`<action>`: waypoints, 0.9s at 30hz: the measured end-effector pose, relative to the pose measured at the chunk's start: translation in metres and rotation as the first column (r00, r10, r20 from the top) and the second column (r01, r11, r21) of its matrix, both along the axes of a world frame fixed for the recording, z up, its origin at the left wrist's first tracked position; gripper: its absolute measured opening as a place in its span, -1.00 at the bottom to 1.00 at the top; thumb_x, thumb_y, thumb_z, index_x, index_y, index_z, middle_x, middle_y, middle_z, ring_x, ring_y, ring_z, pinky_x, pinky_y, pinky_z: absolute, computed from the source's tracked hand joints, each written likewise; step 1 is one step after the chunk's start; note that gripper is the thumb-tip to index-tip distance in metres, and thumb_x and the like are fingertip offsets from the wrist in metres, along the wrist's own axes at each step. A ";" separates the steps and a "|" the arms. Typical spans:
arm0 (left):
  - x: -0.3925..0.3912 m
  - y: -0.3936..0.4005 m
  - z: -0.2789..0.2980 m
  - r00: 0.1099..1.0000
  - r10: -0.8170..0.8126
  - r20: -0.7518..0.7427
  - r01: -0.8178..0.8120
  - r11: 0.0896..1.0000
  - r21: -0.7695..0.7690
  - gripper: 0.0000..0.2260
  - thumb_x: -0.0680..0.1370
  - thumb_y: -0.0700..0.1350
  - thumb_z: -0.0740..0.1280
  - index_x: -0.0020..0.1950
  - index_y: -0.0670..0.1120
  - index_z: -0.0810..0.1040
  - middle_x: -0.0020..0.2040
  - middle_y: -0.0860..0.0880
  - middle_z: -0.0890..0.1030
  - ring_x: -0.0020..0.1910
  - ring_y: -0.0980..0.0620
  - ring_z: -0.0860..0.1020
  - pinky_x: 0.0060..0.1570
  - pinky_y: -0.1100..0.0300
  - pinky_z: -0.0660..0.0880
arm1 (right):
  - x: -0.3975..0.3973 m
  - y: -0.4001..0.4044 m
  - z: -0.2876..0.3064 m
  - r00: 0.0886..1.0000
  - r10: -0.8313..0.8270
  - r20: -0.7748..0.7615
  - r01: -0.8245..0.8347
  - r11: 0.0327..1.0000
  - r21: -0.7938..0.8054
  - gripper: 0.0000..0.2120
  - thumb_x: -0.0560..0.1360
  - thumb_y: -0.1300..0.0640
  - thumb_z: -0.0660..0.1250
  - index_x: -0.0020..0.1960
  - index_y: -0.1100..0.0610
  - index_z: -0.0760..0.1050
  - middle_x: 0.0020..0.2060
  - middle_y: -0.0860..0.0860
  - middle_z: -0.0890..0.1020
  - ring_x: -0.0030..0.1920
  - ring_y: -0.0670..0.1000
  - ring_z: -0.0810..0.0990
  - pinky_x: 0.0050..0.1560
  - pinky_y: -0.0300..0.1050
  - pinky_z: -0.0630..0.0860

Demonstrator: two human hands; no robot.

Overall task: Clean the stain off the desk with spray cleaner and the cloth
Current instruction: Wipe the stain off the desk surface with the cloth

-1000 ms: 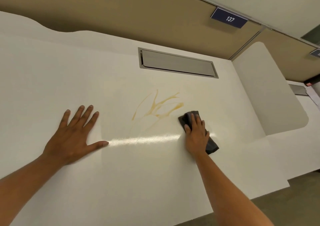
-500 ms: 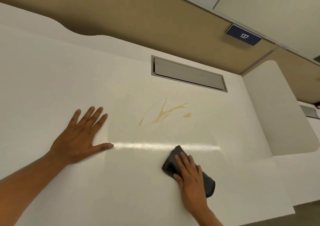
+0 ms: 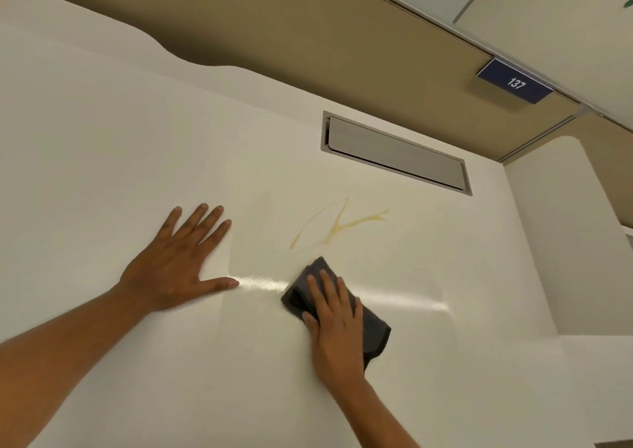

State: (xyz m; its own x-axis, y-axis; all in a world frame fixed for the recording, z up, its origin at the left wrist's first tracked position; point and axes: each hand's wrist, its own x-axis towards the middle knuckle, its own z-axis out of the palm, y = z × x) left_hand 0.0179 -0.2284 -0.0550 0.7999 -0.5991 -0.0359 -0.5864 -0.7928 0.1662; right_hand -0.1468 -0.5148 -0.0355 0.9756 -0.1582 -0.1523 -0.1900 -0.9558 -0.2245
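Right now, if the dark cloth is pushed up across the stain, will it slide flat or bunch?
The cloth looks soft and folded, so probably floppy; its free edge may bunch. The right hand lies flat on it, which should hold it spread. The desk looks glossy, so it likely slides easily toward the stain.

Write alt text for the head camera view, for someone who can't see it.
A person's right hand presses a dark cloth flat on a white desk, just below a thin yellow-brown stain. Their left hand rests flat, fingers spread, to the left.
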 end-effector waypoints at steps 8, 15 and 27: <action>0.000 0.000 -0.002 1.000 -0.002 0.022 0.002 1.000 0.009 -0.01 0.53 0.61 -0.01 0.76 -0.02 0.04 0.78 -0.06 0.01 0.76 -0.09 -0.02 0.70 -0.28 0.01 | 0.036 0.018 0.002 0.993 0.113 -0.031 -0.113 0.994 0.002 -0.44 0.74 -0.05 0.15 0.68 -0.20 0.04 0.70 -0.17 -0.01 0.70 0.02 -0.13 0.66 0.19 -0.05; 0.000 0.002 0.000 0.999 -0.020 0.047 0.019 0.999 0.032 -0.14 0.62 0.49 -0.08 0.75 -0.05 0.08 0.77 -0.09 0.04 0.76 -0.14 0.03 0.70 -0.28 0.04 | 0.112 0.034 -0.001 0.993 0.121 -0.007 -0.121 0.993 0.015 -0.46 0.75 -0.05 0.12 0.69 -0.13 0.06 0.71 -0.09 0.05 0.70 0.07 -0.09 0.65 0.30 -0.02; 0.001 0.001 -0.004 0.999 -0.013 0.041 0.011 0.999 0.032 -0.10 0.59 0.53 -0.03 0.75 -0.03 0.08 0.77 -0.08 0.06 0.76 -0.12 0.05 0.70 -0.28 0.04 | -0.028 -0.007 0.001 0.998 -0.010 -0.064 0.010 1.000 -0.001 -0.41 0.72 -0.02 0.20 0.67 -0.22 0.04 0.67 -0.21 -0.03 0.70 0.07 -0.11 0.65 0.17 -0.07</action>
